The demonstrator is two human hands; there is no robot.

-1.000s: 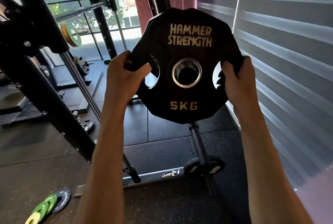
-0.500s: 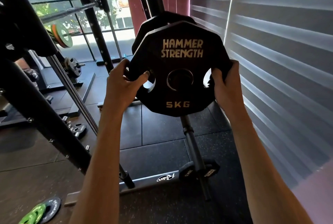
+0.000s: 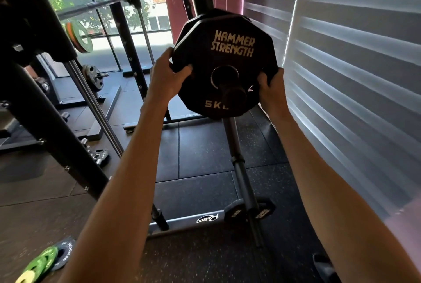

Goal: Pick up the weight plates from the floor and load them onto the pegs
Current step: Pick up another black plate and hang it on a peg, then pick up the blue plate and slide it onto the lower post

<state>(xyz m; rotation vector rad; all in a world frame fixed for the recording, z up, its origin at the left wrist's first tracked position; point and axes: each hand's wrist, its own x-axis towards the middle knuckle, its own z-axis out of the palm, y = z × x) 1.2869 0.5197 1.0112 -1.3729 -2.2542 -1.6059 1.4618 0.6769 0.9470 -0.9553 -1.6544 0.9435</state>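
Plate-on-peg step, judged partway. 5 kg plate (image 3: 198,39) is up at peg height, with the peg (image 3: 234,96) tip showing through its bore. Left grip (image 3: 168,77) holds the rim at 9 o'clock and right grip (image 3: 271,86) at 4 o'clock, both curled firmly on it. Plan: keep the face square, push evenly until it seats against the rear plate (image 3: 216,12), and keep fingers clear of that gap. Small plates (image 3: 43,264) lie on the floor (image 3: 205,191) at 7 o'clock.
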